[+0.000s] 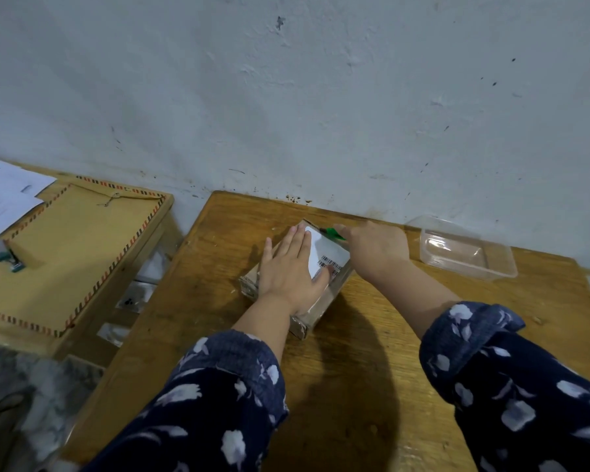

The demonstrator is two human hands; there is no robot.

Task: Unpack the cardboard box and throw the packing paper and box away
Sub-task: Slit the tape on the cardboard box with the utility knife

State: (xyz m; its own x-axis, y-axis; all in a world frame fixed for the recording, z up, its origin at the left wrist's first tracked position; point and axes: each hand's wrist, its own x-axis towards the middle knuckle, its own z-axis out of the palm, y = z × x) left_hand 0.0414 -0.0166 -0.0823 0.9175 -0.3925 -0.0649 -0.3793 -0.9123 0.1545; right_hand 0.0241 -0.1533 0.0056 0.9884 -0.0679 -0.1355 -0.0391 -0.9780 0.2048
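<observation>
A small taped cardboard box (331, 287) with a white barcode label (327, 250) lies on the wooden table (355, 386), near the wall. My left hand (292, 267) rests flat on the box top, fingers spread and pressing it down. My right hand (375, 248) is at the box's far right edge, closed around a green-handled tool (334, 234) whose tip touches the top edge of the box. The box's flaps are closed; its contents are hidden.
A clear plastic container (467, 248) stands at the table's back right by the wall. To the left is a second wooden table with a large brown envelope (72, 253), white papers (4, 195) and a small green clip (11, 260). A gap separates both tables.
</observation>
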